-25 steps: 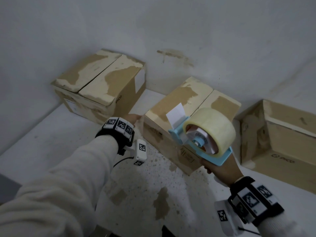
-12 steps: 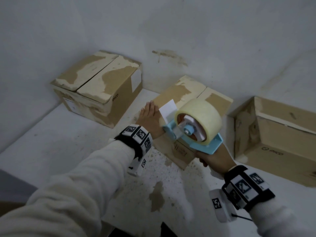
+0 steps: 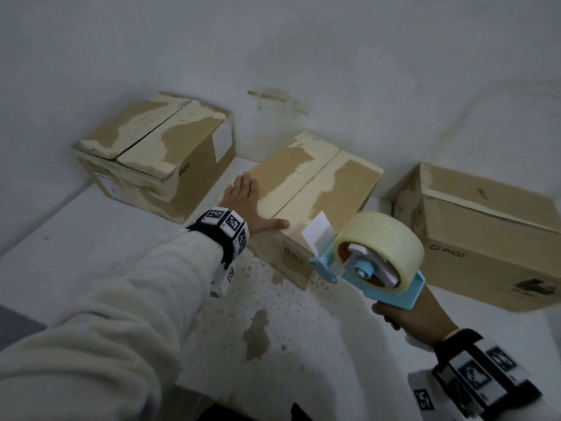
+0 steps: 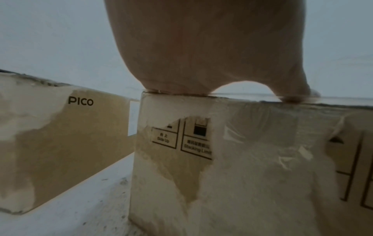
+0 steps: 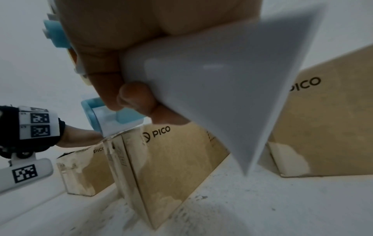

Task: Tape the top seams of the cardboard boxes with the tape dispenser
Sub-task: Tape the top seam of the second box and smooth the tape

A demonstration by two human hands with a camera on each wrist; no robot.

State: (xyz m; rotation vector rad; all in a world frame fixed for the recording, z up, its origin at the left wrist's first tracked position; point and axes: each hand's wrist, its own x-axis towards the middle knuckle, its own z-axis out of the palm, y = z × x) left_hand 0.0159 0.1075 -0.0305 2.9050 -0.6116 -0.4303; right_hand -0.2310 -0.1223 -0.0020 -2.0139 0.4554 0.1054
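Three worn cardboard boxes stand on a white surface against the wall. My left hand (image 3: 247,202) lies flat on the near left corner of the middle box (image 3: 315,189), fingers straight, thumb along its front edge; the left wrist view shows the palm (image 4: 201,47) pressing on the box top. My right hand (image 3: 416,317) grips the handle of a blue tape dispenser (image 3: 373,262) carrying a large clear tape roll. The dispenser hovers just off the middle box's near right corner, its white tape tab (image 3: 315,232) pointing at the top seam. In the right wrist view my fingers (image 5: 137,99) curl round the handle.
A left box (image 3: 158,153) sits in the corner and a right box (image 3: 485,235) lies tilted by the wall. The white surface (image 3: 121,268) in front is speckled and stained. Walls close in behind and to the left.
My left hand has moved from beside the middle box onto its top corner and flattened. The dispenser has swung down and right, toward the box's near right corner.
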